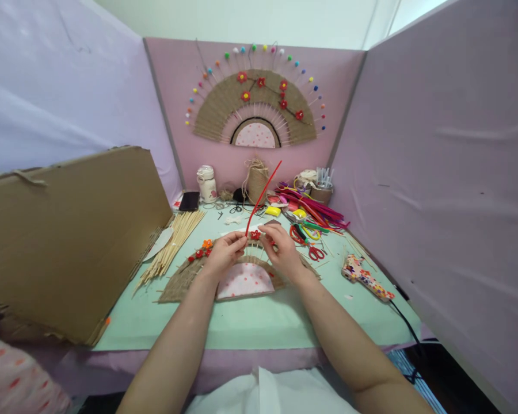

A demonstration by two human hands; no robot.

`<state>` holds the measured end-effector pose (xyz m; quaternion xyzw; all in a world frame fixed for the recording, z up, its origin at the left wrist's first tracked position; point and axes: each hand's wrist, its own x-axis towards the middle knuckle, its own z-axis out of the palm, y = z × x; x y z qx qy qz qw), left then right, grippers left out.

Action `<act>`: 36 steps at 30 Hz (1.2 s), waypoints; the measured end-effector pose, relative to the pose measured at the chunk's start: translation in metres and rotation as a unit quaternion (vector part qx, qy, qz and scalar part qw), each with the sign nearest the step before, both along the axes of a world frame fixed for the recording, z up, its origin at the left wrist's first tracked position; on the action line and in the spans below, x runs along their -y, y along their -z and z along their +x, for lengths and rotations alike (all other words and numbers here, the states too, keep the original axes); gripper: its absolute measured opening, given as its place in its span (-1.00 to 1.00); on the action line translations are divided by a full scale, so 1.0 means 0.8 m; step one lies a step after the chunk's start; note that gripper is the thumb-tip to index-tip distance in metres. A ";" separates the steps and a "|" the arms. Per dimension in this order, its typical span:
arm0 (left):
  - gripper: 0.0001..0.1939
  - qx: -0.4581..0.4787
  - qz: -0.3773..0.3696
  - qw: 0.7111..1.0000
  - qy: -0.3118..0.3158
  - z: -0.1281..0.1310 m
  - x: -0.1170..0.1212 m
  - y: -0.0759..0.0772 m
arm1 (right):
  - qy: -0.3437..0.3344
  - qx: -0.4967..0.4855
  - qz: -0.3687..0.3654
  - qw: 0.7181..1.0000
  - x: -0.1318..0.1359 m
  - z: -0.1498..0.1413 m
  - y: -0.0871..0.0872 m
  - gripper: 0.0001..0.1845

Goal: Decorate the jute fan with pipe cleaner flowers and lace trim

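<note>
My left hand [228, 253] pinches the lower end of a red pipe cleaner [264, 191], which sticks up and leans to the right. Close beside it, my right hand [282, 247] has its fingers curled together; whatever they hold, if anything, is hidden. Under both hands lies a burlap fan [176, 283] with a white, red-dotted half-circle [246, 280] at its base. An orange flower [207, 244] and red flowers [198, 253] sit on the fan's left part. Between my hands shows another red flower [255, 235]; I cannot tell whether it rests on the fan.
A finished-looking fan [218, 106] hangs on the pink back panel. Bamboo sticks [172, 244] and a cardboard sheet [73, 236] are at left. Twine [257, 181], pipe cleaners [315, 211] and red-handled scissors [316, 253] lie behind. A glue gun [365, 277] with a cord lies at right.
</note>
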<state>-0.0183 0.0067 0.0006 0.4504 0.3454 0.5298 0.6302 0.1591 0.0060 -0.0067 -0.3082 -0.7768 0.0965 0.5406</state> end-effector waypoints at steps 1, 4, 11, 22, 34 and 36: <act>-0.69 -0.013 0.007 1.000 0.010 0.003 0.001 0.002 | 0.005 0.006 0.014 1.000 -0.002 0.000 0.001 -0.67; -0.70 -0.052 0.029 0.998 0.027 0.012 0.001 0.009 | 0.020 0.022 0.034 0.999 -0.006 0.002 0.006 -0.65; -0.76 -0.199 0.121 0.973 -0.003 0.017 0.000 0.014 | 0.040 0.022 0.063 0.997 -0.010 0.004 0.007 -0.72; -0.87 -0.417 0.483 0.756 -0.149 0.013 0.002 0.009 | -0.001 -0.015 0.053 0.998 -0.007 0.002 0.003 -0.78; -0.88 -0.378 0.404 0.817 -0.160 0.030 0.014 0.013 | -0.013 -0.065 0.041 0.997 -0.003 0.002 -0.004 -0.81; -0.86 -0.347 0.339 0.860 -0.158 0.035 0.015 0.016 | -0.011 -0.072 0.038 0.997 -0.003 0.001 -0.004 -0.84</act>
